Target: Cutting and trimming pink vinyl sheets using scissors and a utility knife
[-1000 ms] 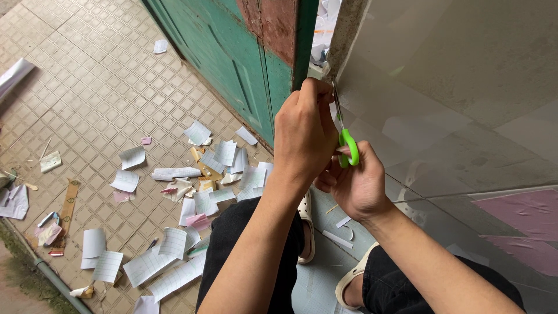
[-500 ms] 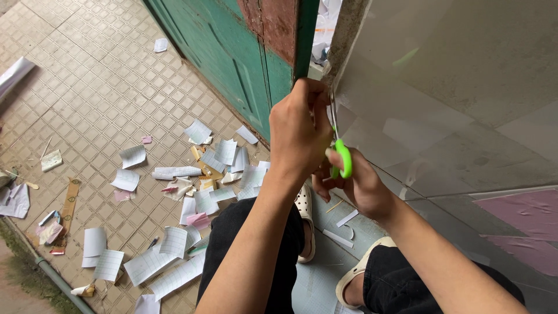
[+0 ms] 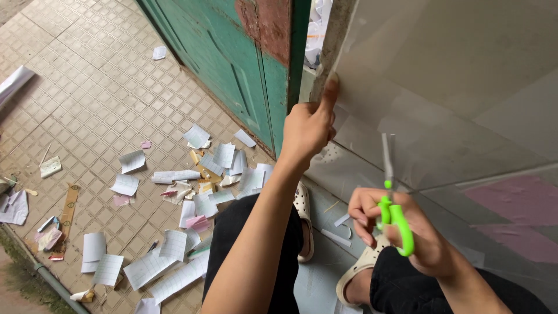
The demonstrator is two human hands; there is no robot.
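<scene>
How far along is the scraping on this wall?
Done: torn paper scraps litter the tiled floor. In hand: right hand holds green-handled scissors, blades up and off the wall; left hand fingers the grey wall tile's edge. Left: pink patches remain on the wall.

A tan tiled floor (image 3: 87,104) with a raised square pattern is carrying a scatter of torn paper scraps (image 3: 200,174), mostly white, lying thickest at 9 o'clock from the frame's centre. Among them, 2 pink scraps (image 3: 197,223) are showing. At 7 o'clock larger lined sheets (image 3: 148,267) are lying flat. Towards 8 o'clock a brown strip (image 3: 68,204) is resting lengthwise. 1 lone white scrap (image 3: 159,53) is sitting at 11 o'clock, just beside the green door (image 3: 232,75). A grey pipe (image 3: 49,279) is running along the floor's edge at 8 o'clock.
</scene>
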